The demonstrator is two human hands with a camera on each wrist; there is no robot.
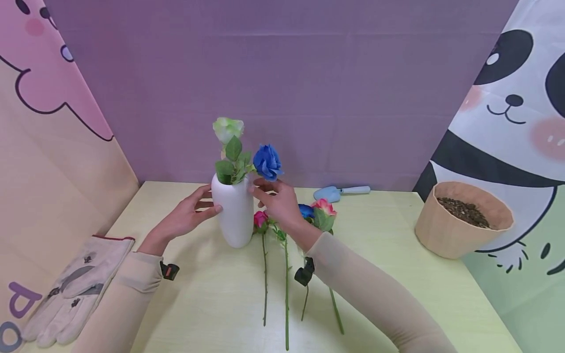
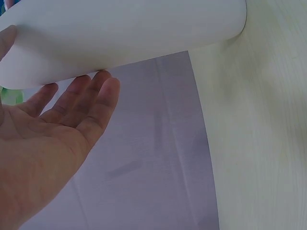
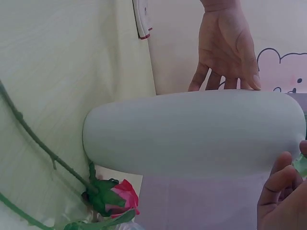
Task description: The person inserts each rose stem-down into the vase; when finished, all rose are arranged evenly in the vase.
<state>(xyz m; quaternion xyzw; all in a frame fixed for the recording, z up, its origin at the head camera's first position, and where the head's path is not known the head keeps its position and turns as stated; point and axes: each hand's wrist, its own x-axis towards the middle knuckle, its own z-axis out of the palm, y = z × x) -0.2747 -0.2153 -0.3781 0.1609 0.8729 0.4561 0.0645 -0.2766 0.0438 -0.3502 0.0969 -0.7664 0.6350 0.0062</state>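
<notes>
A white vase (image 1: 233, 211) stands upright on the table, holding a pale green-white rose (image 1: 228, 129) and a blue rose (image 1: 267, 162) that leans out to the right. My left hand (image 1: 187, 215) touches the vase's left side, its fingers (image 2: 98, 103) only slightly bent and spread. At the vase's right, just below the blue bloom, is my right hand (image 1: 280, 203). Its bent fingers (image 3: 283, 175) are against the vase near the rim; whether they pinch anything is hidden. Under the right forearm lie a dark pink rose (image 1: 261, 219), a pink-and-cream rose (image 1: 324, 206) and another blue rose (image 1: 306, 211).
Several stems (image 1: 287, 294) point toward the table's front edge. A light blue trowel (image 1: 328, 194) lies at the back. To the right stands a tan pot (image 1: 450, 230) with dark soil. Grey-white gloves (image 1: 81, 289) lie at the left. A purple backdrop (image 1: 282, 73) rises behind.
</notes>
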